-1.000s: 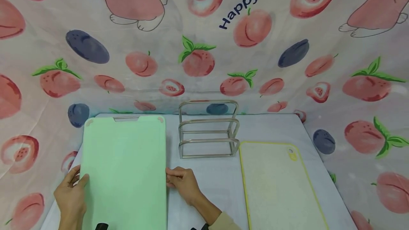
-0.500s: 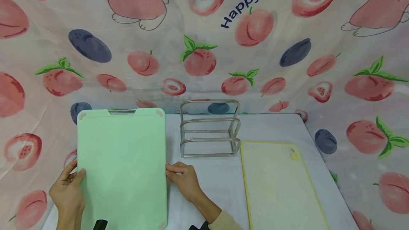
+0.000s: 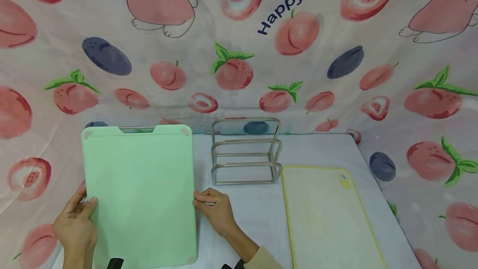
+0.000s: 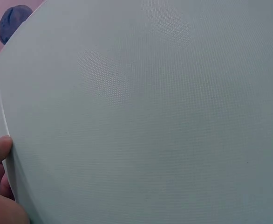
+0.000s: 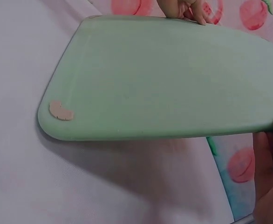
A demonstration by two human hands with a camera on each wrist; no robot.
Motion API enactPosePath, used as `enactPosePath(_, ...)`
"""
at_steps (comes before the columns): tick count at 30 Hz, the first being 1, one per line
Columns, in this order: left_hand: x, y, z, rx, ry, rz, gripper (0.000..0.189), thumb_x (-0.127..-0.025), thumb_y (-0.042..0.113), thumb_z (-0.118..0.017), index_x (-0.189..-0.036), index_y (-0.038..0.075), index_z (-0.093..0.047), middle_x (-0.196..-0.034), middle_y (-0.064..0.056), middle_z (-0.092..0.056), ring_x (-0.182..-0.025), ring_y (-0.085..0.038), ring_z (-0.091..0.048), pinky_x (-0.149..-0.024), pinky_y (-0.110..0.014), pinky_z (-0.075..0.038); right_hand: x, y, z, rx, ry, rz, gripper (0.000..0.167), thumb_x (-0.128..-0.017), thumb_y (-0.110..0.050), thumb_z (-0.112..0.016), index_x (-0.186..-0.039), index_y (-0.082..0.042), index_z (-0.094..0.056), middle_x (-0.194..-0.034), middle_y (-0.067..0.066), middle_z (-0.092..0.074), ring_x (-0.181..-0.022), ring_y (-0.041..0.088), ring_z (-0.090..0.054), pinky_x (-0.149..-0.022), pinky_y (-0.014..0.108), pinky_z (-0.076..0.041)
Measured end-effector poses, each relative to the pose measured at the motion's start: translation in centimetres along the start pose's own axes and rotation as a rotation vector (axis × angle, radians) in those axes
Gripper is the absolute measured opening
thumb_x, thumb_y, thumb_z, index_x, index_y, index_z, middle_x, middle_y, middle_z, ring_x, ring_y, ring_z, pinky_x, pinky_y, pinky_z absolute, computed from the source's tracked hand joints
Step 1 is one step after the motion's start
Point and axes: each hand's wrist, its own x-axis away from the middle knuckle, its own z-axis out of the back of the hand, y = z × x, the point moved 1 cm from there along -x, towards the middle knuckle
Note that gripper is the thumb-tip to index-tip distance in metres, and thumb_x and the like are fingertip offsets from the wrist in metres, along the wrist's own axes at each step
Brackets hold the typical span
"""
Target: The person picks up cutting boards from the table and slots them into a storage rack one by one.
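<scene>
A light green cutting board (image 3: pixel 142 194) is held between both hands, tilted up with its far end raised. It has a cut-out handle at the top and pinkish corner pads. My left hand (image 3: pixel 76 227) grips its left edge, thumb on the face and fingers behind. At the right edge, my right hand (image 3: pixel 217 211) pinches the board between thumb and fingers. The right wrist view shows a shadow on the cloth beneath the board (image 5: pixel 150 84). Only the board's broad face (image 4: pixel 150 140) fills the left wrist view, with a few fingertips at its left edge.
A metal wire rack (image 3: pixel 246 164) with several upright loops stands at the back middle of the white-covered table (image 3: pixel 254 215). To the right lies a pale cutting board (image 3: pixel 328 215) with a yellow rim. A fruit-patterned cloth (image 3: pixel 239 36) hangs behind and at both sides.
The green board has risen at its far end and tilted toward the camera, its left side shifting left. My left hand has moved slightly left with it; both hands keep their hold.
</scene>
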Motion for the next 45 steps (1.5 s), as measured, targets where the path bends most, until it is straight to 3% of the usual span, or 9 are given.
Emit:
enactPosePath(7,0.2,0.0,-0.4,0.21,-0.045,-0.069,0.041,-0.069,-0.041,-0.05,-0.108,-0.03,-0.052,-0.085,-0.023,-0.068,-0.064,-0.02,-0.047,-0.053,-0.019,-0.047,0.1,-0.1,-0.1,-0.016,0.035,0.073,0.019,-0.081,0.002,-0.073,-0.1,0.005,-0.072,-0.092,0.012,-0.068,-0.082,0.011,-0.064,-0.072,0.026,-0.056)
enactPosePath(18,0.0,0.3,-0.3,0.36,-0.079,-0.07,0.04,-0.068,-0.043,-0.048,-0.106,-0.031,-0.052,-0.082,-0.027,-0.065,-0.063,-0.023,-0.049,-0.053,-0.023,-0.05,0.2,-0.6,-0.3,-0.067,0.04,0.045,0.018,-0.079,0.006,-0.073,-0.097,0.008,-0.07,-0.098,0.016,-0.069,-0.084,0.008,-0.061,-0.076,0.026,-0.055)
enactPosePath(25,-0.1,0.4,-0.7,0.349,-0.098,-0.166,0.037,-0.068,-0.042,-0.049,-0.103,-0.032,-0.052,-0.082,-0.027,-0.065,-0.064,-0.023,-0.053,-0.055,-0.022,-0.049,-0.6,1.9,-0.3,-0.068,0.034,0.128,0.019,-0.08,-0.003,-0.075,-0.099,0.002,-0.072,-0.096,0.012,-0.07,-0.085,0.01,-0.061,-0.069,0.018,-0.053)
enactPosePath(28,-0.2,0.3,-0.8,0.339,-0.116,-0.191,0.037,-0.068,-0.042,-0.05,-0.104,-0.033,-0.051,-0.082,-0.026,-0.065,-0.064,-0.022,-0.054,-0.056,-0.022,-0.049,-0.6,2.0,-0.3,-0.066,0.037,0.167,0.019,-0.08,-0.007,-0.076,-0.098,0.001,-0.072,-0.094,0.011,-0.07,-0.084,0.01,-0.061,-0.067,0.018,-0.052)
enactPosePath(33,-0.3,0.3,-0.8,0.369,-0.114,-0.202,0.03,-0.073,-0.04,-0.048,-0.102,-0.034,-0.051,-0.082,-0.027,-0.065,-0.069,-0.024,-0.056,-0.059,-0.023,-0.049,-0.7,2.0,-0.4,-0.087,0.034,0.183,0.019,-0.08,-0.004,-0.075,-0.097,0.004,-0.072,-0.094,0.013,-0.069,-0.084,0.011,-0.062,-0.068,0.02,-0.053)
enactPosePath(37,-0.2,0.5,-1.0,0.458,-0.118,-0.17,0.026,-0.075,-0.038,-0.047,-0.101,-0.034,-0.051,-0.082,-0.03,-0.064,-0.073,-0.028,-0.057,-0.065,-0.027,-0.051,-0.8,1.7,-0.4,-0.097,0.039,0.187,0.018,-0.079,0.001,-0.075,-0.096,0.006,-0.071,-0.092,0.016,-0.069,-0.083,0.009,-0.063,-0.067,0.017,-0.052)
enactPosePath(42,-0.3,0.7,-1.3,0.474,-0.127,-0.169,0.026,-0.076,-0.036,-0.047,-0.102,-0.034,-0.05,-0.081,-0.031,-0.063,-0.076,-0.03,-0.06,-0.067,-0.03,-0.053,-0.8,0.6,-0.4,-0.111,0.035,0.25,0.018,-0.077,0.01,-0.072,-0.094,0.013,-0.068,-0.09,0.023,-0.066,-0.084,0.008,-0.063,-0.069,0.017,-0.052)
enactPosePath(45,-0.3,0.6,-1.3,0.427,-0.117,-0.199,0.025,-0.078,-0.035,-0.048,-0.103,-0.034,-0.05,-0.08,-0.028,-0.063,-0.075,-0.028,-0.061,-0.067,-0.029,-0.053,-0.7,0.2,-0.5,-0.121,0.029,0.269,0.018,-0.077,0.012,-0.071,-0.094,0.015,-0.067,-0.089,0.024,-0.066,-0.084,0.008,-0.063,-0.07,0.019,-0.053)
